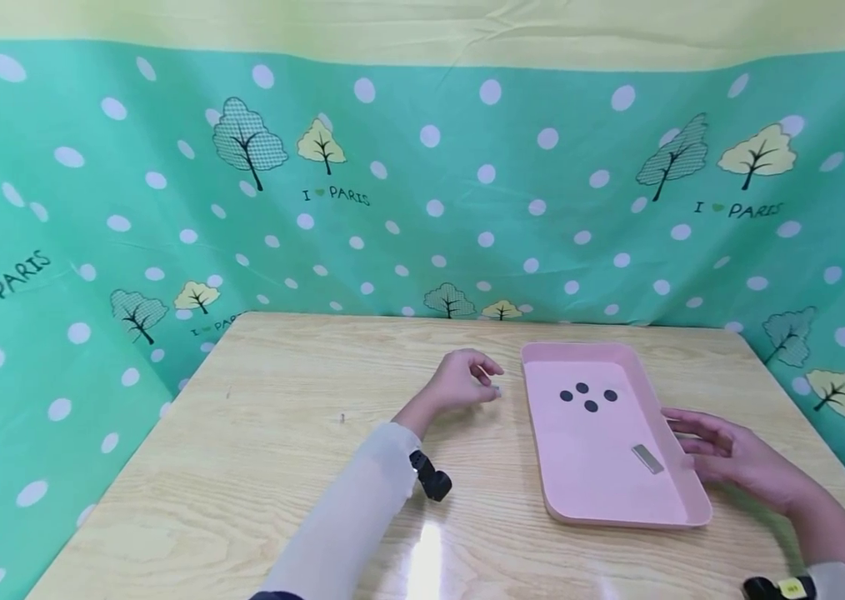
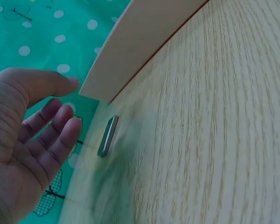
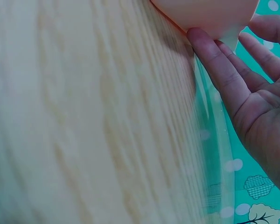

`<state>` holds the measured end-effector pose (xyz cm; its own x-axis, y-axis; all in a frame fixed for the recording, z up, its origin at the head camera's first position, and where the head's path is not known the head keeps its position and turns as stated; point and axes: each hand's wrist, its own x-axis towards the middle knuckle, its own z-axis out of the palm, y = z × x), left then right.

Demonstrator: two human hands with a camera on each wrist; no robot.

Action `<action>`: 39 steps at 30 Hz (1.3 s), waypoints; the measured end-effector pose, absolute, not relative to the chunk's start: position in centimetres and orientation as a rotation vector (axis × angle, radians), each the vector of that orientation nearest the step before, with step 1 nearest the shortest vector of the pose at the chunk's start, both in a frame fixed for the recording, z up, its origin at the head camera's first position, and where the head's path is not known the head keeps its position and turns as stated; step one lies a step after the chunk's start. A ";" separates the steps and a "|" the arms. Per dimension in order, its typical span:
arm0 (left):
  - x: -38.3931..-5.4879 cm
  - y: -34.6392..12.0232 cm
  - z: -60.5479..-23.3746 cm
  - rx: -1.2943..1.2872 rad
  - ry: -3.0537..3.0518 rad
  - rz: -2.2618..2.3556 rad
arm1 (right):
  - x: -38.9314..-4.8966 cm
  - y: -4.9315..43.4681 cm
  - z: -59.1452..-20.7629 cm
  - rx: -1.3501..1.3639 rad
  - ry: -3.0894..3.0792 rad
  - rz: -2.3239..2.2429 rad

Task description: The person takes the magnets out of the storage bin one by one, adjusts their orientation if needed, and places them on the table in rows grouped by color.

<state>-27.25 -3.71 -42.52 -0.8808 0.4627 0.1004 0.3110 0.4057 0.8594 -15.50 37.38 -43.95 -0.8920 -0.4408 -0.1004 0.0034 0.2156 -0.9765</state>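
Pale sleeve (image 1: pixel 340 525) of my left arm runs up from the near side, a black camera (image 1: pixel 432 477) strapped at its cuff. Beyond the cuff, my left hand (image 1: pixel 463 382) is over the worktop (image 1: pixel 280 417), nearer its far edge than I sit, with thumb and fingers loosely bent, a clear gap between them and nothing gripped. Just past those fingertips a small metal bar (image 2: pixel 108 136) lies on the wood, in the narrow strip before the left wall of the pink tray (image 1: pixel 580 500); it sits apart from that wall.

The tray takes up the right half of the worktop, short of the far edge. Inside, toward its far end, four black discs (image 1: pixel 591 406) lie in a small cluster, each separate, with room between them and the walls. A grey bar (image 1: pixel 647 458) lies slantwise in the nearer half, close to the right wall.

Against that wall's outer side, my right hand (image 1: pixel 737 457) has its fingers spread, tips touching the tray without closing round it; the worktop's right edge leaves it modest space. Left of my forearm, wood stretches broadly to the left edge.
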 end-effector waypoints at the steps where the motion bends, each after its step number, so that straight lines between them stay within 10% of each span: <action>1: -27.1 -3.6 -42.4 0.717 2.506 1.475 | -15.6 37.3 -44.0 -0.402 2.140 -1.716; 39: -24.2 5.2 -38.5 1.263 2.363 1.179 | -15.5 37.2 -43.5 -0.354 2.152 -1.669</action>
